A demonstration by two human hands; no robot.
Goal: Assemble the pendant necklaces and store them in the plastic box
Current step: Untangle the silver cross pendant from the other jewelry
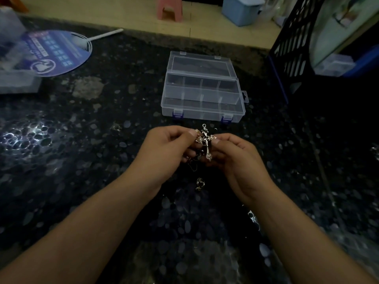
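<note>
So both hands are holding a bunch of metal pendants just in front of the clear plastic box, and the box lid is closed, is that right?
Not quite: the lid is open. The head view shows the clear plastic box with its lid tipped back and the divided compartments exposed. The rest holds: the left hand and right hand hold a bunch of metal pendants just in front of it.

Two hands, left hand (164, 146) and right hand (235, 158). One plastic box (202, 99) beyond them. One loose pendant (200, 183) below. Pendants between fingers: count unclear.
</note>
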